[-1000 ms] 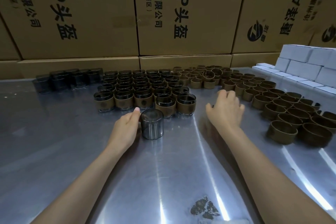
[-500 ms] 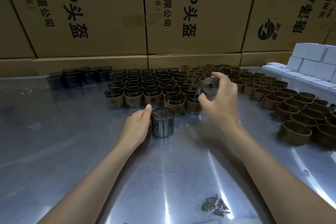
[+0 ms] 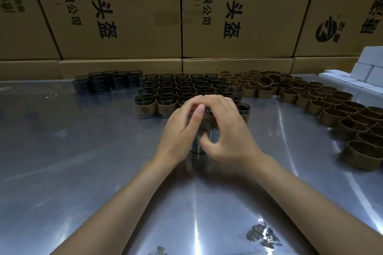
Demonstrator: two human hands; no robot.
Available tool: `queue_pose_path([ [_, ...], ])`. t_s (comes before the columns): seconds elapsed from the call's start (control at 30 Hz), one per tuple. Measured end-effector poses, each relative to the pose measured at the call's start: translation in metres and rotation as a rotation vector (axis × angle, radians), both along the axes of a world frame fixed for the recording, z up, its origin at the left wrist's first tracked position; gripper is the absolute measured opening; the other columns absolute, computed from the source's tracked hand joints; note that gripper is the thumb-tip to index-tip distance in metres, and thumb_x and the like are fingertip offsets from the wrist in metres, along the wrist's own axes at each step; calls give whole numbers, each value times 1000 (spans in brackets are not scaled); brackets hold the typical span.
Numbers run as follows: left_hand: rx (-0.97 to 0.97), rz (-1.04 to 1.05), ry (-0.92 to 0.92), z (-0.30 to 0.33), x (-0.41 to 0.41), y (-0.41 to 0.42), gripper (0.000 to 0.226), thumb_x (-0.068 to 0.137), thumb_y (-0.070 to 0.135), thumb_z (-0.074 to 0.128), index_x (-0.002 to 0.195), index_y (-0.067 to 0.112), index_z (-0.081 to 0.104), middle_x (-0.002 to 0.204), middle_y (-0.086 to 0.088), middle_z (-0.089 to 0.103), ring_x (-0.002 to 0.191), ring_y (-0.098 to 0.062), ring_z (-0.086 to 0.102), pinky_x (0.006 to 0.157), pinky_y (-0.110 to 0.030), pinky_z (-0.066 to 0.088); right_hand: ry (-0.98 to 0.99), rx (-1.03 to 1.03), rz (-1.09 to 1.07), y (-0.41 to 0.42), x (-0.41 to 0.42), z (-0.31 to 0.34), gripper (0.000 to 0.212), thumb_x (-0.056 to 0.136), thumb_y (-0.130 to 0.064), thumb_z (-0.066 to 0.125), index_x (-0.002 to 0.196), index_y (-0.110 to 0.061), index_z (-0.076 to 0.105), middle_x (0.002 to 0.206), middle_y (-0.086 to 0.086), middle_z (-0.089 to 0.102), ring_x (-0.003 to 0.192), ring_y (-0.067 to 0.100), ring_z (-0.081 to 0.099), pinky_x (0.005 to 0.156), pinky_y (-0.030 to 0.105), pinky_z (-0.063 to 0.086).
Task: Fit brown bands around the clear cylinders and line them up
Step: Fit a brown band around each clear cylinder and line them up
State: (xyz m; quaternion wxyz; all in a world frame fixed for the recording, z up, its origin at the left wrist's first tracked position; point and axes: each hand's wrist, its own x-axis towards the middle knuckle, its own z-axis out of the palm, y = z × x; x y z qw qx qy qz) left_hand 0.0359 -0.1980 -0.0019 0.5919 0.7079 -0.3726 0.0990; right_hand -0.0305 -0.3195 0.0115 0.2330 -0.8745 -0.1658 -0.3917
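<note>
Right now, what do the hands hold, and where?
Both hands, left and right, hold one clear cylinder by its upper part, with a brown band there.

I am wearing nothing on my forearms: no sleeves, gloves, rings or watch are showing on my left hand (image 3: 182,130) or right hand (image 3: 226,130).

Both hands (image 3: 207,128) hide most of the cylinder (image 3: 198,145), perhaps banded.
</note>
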Motion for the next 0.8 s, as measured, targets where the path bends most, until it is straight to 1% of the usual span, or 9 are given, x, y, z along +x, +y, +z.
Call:
queue_pose_path([
  [0.07,-4,5,-40,-1,-2,-2,40,98,43,33,121,23,58,113,6,64,110,-11,58,96,-44,46,-3,15,6,1,0,-2,56,69,-12,63,125,-11,53,124,0,54,118,18,48,99,24,39],
  [0.13,-38,25,-35,-1,-3,-3,41,100,36,29,120,19,60,111,4,63,110,-14,57,96,-45,45,2,50,-4,1,2,-6,61,71,-16,66,130,-11,49,128,1,50,121,18,45,101,23,39],
  [0.27,-187,52,78,-2,-8,-7,34,98,38,26,105,36,60,97,17,64,98,-3,59,86,-25,48,59,122,-58,1,6,-11,66,78,-38,66,135,-18,40,129,-5,45,117,11,44,95,16,39],
  [0.37,-212,44,101,-4,-10,-9,33,99,38,26,100,35,59,92,19,63,94,-1,59,82,-18,48,88,132,-64,-2,7,-13,60,79,-50,58,131,-25,42,123,-13,49,110,3,44,88,8,37],
  [0.47,-185,31,97,-6,-9,-7,30,97,37,27,97,31,56,95,10,61,94,-4,58,82,-17,46,106,126,-61,-5,7,-14,56,79,-51,55,130,-31,43,119,-22,48,111,-1,43,87,6,35],
  [0.57,-76,31,105,-10,-6,-5,30,95,43,25,96,29,52,97,6,59,94,-4,56,79,-13,43,152,119,-56,-8,7,-16,53,79,-45,56,129,-34,43,116,-26,47,112,-2,43,86,9,36],
  [0.7,57,20,154,-18,0,-2,28,103,41,20,98,27,44,96,5,54,90,-6,54,80,-25,44,253,148,-8,-11,8,-22,51,80,-40,56,128,-36,39,114,-26,48,112,0,45,89,20,41],
  [0.73,87,10,173,-20,1,-2,27,102,42,19,97,28,41,93,7,52,85,-3,53,78,-24,44,286,157,-1,-11,8,-24,51,80,-40,55,128,-36,37,114,-27,47,113,1,44,90,24,42],
  [0.8,146,2,200,-22,4,-2,28,101,44,16,99,28,38,90,10,50,77,8,52,71,-11,41,343,174,12,-10,10,-27,51,80,-41,53,128,-37,34,113,-28,44,115,1,42,92,28,42],
])
